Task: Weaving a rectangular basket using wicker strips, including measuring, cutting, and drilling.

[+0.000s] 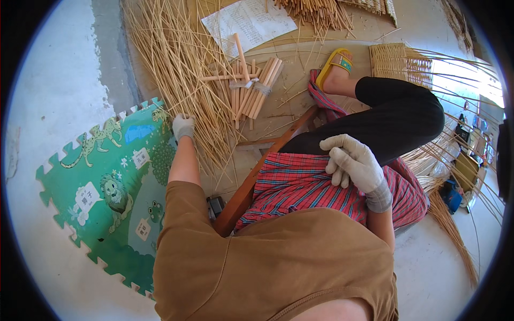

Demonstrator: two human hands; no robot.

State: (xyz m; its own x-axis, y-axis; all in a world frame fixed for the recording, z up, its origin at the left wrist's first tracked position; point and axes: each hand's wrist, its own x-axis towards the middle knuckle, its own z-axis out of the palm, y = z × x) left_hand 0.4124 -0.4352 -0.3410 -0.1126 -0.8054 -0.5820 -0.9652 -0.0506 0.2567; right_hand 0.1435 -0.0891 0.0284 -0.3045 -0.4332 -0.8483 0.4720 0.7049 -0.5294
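**Woven piece part done, big heap of canes left to use**

So, the loose canes (171, 64) are spread in a messy heap from about 11 o'clock down towards 10, and none of them look woven yet. The left hand (183, 127) is placed at the heap's lower edge, around 10 o'clock, with its fingers bent; whether any cane is clamped in them can't be told. The right hand (353, 163) is held over the checked cloth (305, 182) at 3 o'clock, fingers loosely curled and a bit apart, nothing seen in them.

As for progress: a tight weave has been made on the basket (388, 61) at 2 o'clock, but long ends are left sticking out, so it's probably unfinished. Some short sticks (267, 85) have been bundled at 12 o'clock.
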